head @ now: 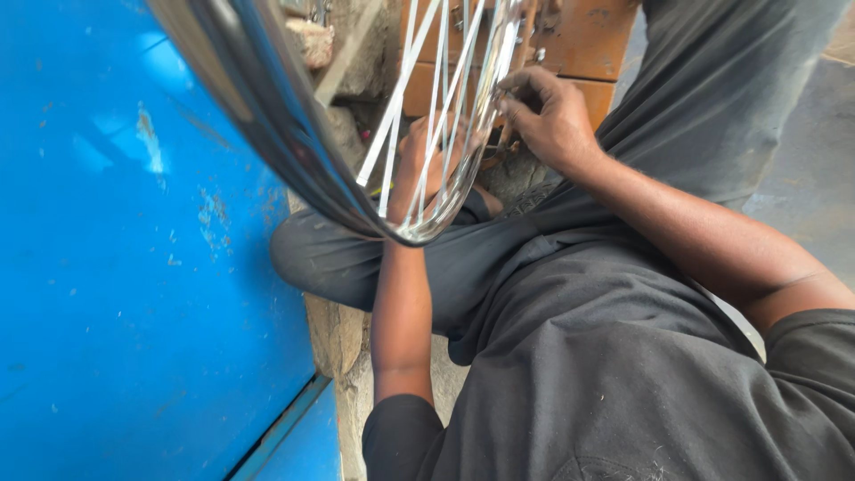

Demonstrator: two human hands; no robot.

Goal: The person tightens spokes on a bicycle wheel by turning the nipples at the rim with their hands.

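Observation:
A shiny metal wheel rim [267, 107] with several thin silver spokes [427, 98] fills the upper middle of the view. My left hand [423, 165] sits behind the spokes, gripping the rim's lower edge, partly hidden by them. My right hand [548, 111] is at the rim's right side, with its fingertips pinched on a spoke near the rim. Whether a small tool sits in those fingers is hidden. Both forearms reach up from my dark grey shirt [606, 374].
A large blue painted metal panel [134, 267] fills the left side, close to the rim. An orange wooden box [588, 40] stands behind the wheel. My grey trouser legs [712, 98] cross the middle and right. Rough stone [338, 334] shows below my left knee.

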